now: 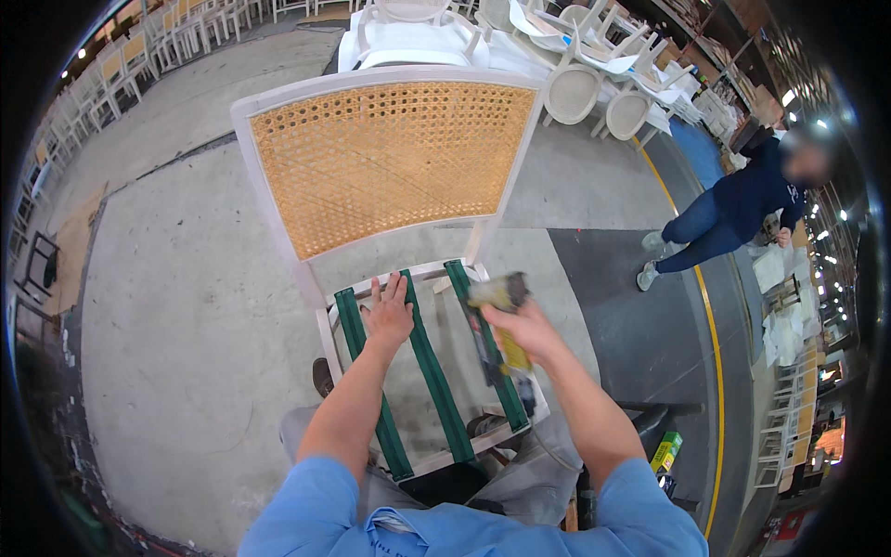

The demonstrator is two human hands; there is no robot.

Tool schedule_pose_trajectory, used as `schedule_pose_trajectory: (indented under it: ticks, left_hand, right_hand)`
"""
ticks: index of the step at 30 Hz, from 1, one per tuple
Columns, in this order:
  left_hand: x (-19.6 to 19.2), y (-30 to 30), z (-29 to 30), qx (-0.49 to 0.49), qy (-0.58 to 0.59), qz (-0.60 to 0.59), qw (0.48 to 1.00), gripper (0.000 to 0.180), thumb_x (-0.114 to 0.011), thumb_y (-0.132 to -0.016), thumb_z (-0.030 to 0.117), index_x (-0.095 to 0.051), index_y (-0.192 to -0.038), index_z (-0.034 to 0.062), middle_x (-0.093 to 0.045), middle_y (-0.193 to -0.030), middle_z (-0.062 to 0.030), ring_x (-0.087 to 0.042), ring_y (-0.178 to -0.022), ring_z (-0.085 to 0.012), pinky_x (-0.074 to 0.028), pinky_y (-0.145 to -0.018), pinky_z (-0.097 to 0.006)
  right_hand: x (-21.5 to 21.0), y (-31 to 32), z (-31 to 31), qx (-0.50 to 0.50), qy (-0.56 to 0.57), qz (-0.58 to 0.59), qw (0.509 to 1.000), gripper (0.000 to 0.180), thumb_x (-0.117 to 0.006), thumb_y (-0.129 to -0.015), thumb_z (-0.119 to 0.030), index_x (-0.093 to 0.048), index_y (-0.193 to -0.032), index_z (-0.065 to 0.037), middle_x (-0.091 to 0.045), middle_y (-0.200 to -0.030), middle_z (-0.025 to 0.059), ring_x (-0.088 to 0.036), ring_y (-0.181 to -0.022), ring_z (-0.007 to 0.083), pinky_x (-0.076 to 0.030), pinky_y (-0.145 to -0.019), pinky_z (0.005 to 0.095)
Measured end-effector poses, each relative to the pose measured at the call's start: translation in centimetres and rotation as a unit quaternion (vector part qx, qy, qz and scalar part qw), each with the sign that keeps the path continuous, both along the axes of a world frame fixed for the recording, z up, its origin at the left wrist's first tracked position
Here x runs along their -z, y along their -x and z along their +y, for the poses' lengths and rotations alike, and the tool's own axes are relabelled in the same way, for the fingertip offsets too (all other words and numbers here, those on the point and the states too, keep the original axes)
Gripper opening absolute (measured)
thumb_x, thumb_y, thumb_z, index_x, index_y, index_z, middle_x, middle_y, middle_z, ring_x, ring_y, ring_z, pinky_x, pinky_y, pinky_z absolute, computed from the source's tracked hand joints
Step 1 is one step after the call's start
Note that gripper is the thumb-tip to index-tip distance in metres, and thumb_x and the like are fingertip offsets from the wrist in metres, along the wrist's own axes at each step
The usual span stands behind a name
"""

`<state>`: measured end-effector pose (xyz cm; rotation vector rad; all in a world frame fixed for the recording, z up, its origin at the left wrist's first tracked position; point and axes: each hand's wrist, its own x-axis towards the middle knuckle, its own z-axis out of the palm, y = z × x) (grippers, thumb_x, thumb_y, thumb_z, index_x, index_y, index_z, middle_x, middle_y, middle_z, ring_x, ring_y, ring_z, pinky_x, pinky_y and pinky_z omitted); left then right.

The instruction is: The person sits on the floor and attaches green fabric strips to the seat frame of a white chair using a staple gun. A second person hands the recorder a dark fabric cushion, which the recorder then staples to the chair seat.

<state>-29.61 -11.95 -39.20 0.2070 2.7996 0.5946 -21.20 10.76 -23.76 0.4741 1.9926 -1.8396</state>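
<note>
The left hand (388, 314) lies flat, steadying green webbing (429, 364) on a cane-backed chair frame (278, 223), while the right hand (522, 327) grips a staple gun (497, 306).

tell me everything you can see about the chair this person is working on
The chair has a white-painted frame, apparently wood, and a honey-coloured woven cane back panel. It stands upright on the grey concrete floor, its back away from the person. The seat is an open frame with no cushion, crossed front to back by three green webbing straps. The left hand rests flat on the middle strap near the back rail; the right hand holds a yellow-and-black tool over the right strap.
</note>
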Motion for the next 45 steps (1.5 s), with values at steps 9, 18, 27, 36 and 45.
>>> schedule_pose_trajectory:
  ticks: [9, 18, 27, 36, 45]
  left_hand:
    - [0.6, 0.3, -0.5, -0.001, -0.005, -0.008, 1.0, 0.068, -0.06, -0.1, 0.031, -0.031, -0.162, 0.0281, -0.017, -0.172, 0.0092, -0.009, -0.16, -0.0307, -0.033, -0.114, -0.073]
    - [0.9, 0.4, -0.7, -0.008, -0.025, -0.023, 0.999, 0.068, -0.06, -0.101, 0.029, -0.03, -0.162, 0.0272, -0.016, -0.172, 0.0094, -0.006, -0.16, -0.0299, -0.031, -0.115, -0.072]
    - [2.8, -0.3, -1.1, -0.042, -0.091, 0.165, 0.981, 0.05, -0.063, -0.097, 0.018, -0.055, -0.145, 0.0099, -0.041, -0.161, -0.0106, -0.035, -0.15, -0.038, -0.037, -0.113, -0.065]
    - [5.5, -1.0, -1.3, -0.199, -0.311, -0.02, 0.929, 0.026, -0.074, -0.092, 0.017, -0.067, -0.11, -0.0006, -0.073, -0.09, -0.015, -0.072, -0.084, -0.0323, -0.055, -0.077, -0.045]
    - [7.7, -0.5, -1.8, -0.181, -0.387, -0.084, 0.9, 0.022, -0.075, -0.088, 0.02, -0.074, -0.098, 0.0007, -0.075, -0.087, -0.0156, -0.072, -0.081, -0.0286, -0.055, -0.075, -0.04]
  right_hand:
    - [7.7, 12.1, -8.6, -0.016, -0.059, -0.008, 0.998, 0.03, -0.076, -0.093, -0.033, -0.066, -0.092, -0.004, -0.065, -0.076, 0.0049, -0.059, -0.054, 0.0151, -0.05, -0.046, 0.032]
    - [10.0, 13.3, -9.4, -0.029, -0.105, -0.024, 0.994, 0.034, -0.077, -0.092, -0.035, -0.066, -0.085, -0.003, -0.065, -0.072, 0.0047, -0.06, -0.053, 0.0159, -0.049, -0.044, 0.0331]
    - [9.7, 13.4, -9.7, -0.028, -0.107, -0.006, 0.994, 0.032, -0.078, -0.092, -0.032, -0.064, -0.085, -0.004, -0.064, -0.071, 0.0036, -0.059, -0.052, 0.0148, -0.048, -0.043, 0.0322]
    - [9.6, 12.8, -10.4, -0.033, -0.126, -0.021, 0.991, 0.033, -0.078, -0.092, -0.033, -0.064, -0.088, -0.004, -0.065, -0.073, 0.0037, -0.06, -0.052, 0.0147, -0.049, -0.043, 0.0323]
    - [10.0, 12.7, -11.7, -0.038, -0.154, -0.008, 0.987, 0.034, -0.078, -0.091, -0.033, -0.065, -0.086, -0.003, -0.066, -0.074, 0.0047, -0.061, -0.052, 0.0157, -0.05, -0.044, 0.0319]
